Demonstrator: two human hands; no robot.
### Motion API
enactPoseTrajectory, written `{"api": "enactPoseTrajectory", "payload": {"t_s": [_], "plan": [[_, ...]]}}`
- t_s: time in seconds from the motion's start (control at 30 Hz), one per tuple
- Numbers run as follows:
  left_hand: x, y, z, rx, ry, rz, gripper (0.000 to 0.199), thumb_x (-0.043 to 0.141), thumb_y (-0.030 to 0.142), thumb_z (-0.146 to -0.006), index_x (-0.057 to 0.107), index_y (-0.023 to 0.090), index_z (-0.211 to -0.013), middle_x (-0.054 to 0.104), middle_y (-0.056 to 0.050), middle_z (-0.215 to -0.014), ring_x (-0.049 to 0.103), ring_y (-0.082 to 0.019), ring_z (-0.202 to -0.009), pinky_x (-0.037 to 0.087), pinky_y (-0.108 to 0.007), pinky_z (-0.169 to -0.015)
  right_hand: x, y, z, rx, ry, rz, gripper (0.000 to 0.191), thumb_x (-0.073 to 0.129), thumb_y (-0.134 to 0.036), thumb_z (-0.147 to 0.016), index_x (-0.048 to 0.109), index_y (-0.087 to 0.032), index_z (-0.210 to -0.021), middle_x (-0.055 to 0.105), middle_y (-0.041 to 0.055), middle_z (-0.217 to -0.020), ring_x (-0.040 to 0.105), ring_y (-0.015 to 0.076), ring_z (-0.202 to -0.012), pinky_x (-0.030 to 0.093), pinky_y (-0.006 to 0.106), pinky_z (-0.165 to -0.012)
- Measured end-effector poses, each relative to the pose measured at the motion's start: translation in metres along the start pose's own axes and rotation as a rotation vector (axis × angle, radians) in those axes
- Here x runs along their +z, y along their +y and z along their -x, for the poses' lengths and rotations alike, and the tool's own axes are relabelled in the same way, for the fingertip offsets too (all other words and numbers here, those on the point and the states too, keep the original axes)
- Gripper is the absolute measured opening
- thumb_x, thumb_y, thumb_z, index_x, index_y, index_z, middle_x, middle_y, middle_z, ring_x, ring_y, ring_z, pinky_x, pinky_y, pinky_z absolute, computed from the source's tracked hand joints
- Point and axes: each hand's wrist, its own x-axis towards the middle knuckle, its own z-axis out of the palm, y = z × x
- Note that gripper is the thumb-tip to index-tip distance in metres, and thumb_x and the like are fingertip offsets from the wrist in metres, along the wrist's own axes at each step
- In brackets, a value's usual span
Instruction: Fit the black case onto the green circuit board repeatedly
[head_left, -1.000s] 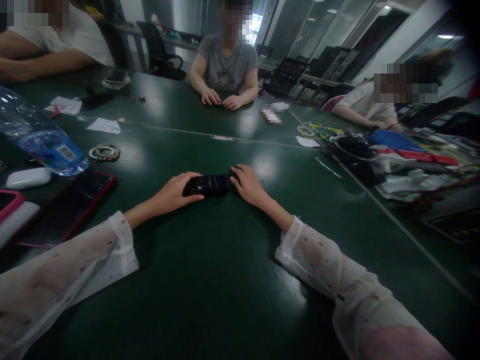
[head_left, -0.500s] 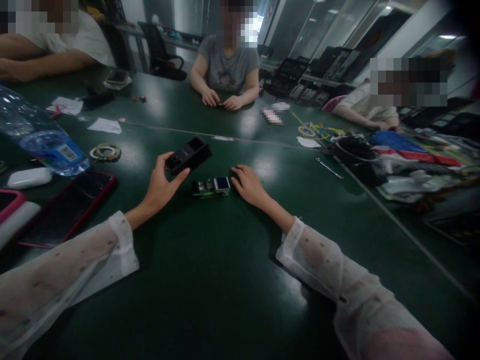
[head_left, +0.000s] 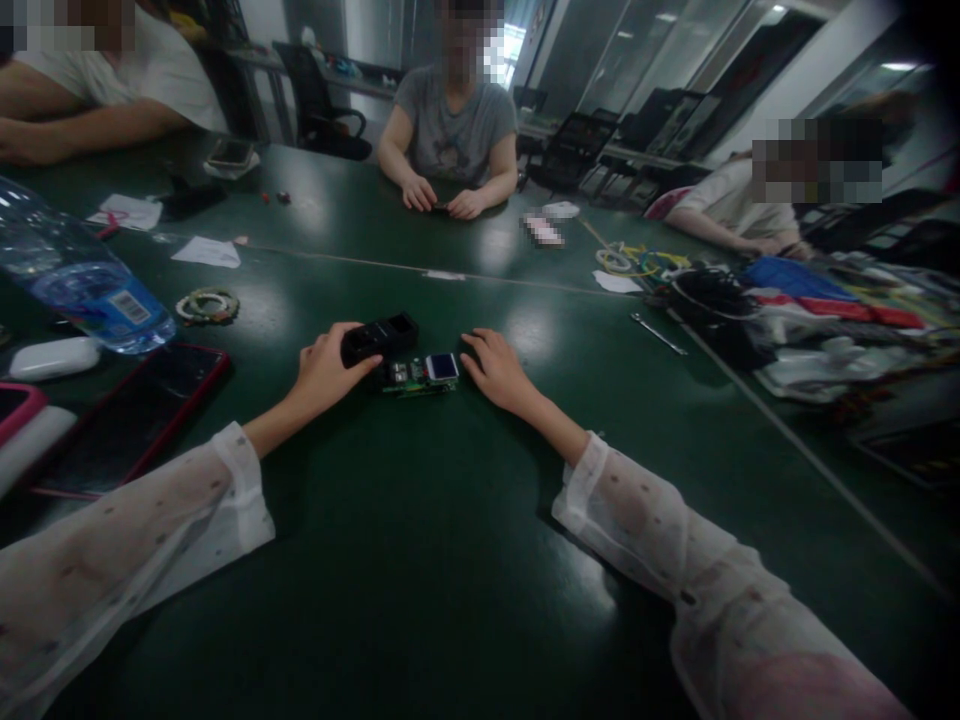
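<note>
My left hand (head_left: 330,365) grips the left end of a black plastic casing (head_left: 384,338) that has a square opening near its right end. The casing is low at the table, just behind a small green circuit board (head_left: 409,376). On the board's right end sits a little square screen (head_left: 442,367) with a white frame. My right hand (head_left: 495,365) rests on the table to the right of the board, fingers stretched out and slightly bent, holding nothing. Its fingertips are close to the screen but apart from it.
To the left are a water bottle (head_left: 90,290), a red-edged phone (head_left: 139,420), a white case (head_left: 56,357) and a bracelet (head_left: 208,307). A wrench (head_left: 658,334) lies at right, near a heap of cables and parts (head_left: 810,300). Several people sit around the green table (head_left: 450,560).
My left hand has lowered the black casing and turned it more level, so it is now right behind the circuit board. My right hand and the board have hardly moved.
</note>
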Motion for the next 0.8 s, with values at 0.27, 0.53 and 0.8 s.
{"api": "enactPoseTrajectory", "payload": {"t_s": [0.27, 0.53, 0.8], "plan": [[0.0024, -0.0050, -0.0013, 0.005, -0.003, -0.043, 0.049, 0.066, 0.045, -0.083, 0.049, 0.024, -0.124, 0.061, -0.011, -0.123, 0.057, -0.031, -0.114, 0.038, -0.055, -0.099, 0.0016, 0.0014, -0.0003, 0.000, 0.001, 0.005, 0.047, 0.037, -0.039, -0.098, 0.050, -0.013, -0.135, 0.050, 0.0189, -0.135, 0.044, 0.0330, -0.131, 0.043, 0.053, -0.102], [0.0020, -0.0073, -0.0004, 0.016, -0.006, -0.034, 0.050, 0.065, 0.047, -0.083, 0.048, 0.025, -0.125, 0.061, -0.011, -0.124, 0.056, -0.032, -0.115, 0.038, -0.057, -0.100, -0.0002, 0.0001, 0.0002, 0.000, 0.007, -0.002, 0.046, 0.036, -0.040, -0.098, 0.050, -0.016, -0.135, 0.050, 0.0176, -0.135, 0.044, 0.0327, -0.130, 0.043, 0.054, -0.101], [0.0029, -0.0085, -0.0009, 0.041, 0.004, -0.020, 0.049, 0.067, 0.047, -0.082, 0.050, 0.025, -0.123, 0.063, -0.011, -0.121, 0.058, -0.032, -0.112, 0.039, -0.057, -0.098, 0.0003, 0.0003, -0.0002, 0.001, 0.007, -0.002, 0.046, 0.036, -0.040, -0.098, 0.050, -0.018, -0.135, 0.050, 0.0173, -0.135, 0.044, 0.0333, -0.130, 0.043, 0.055, -0.100]]}}
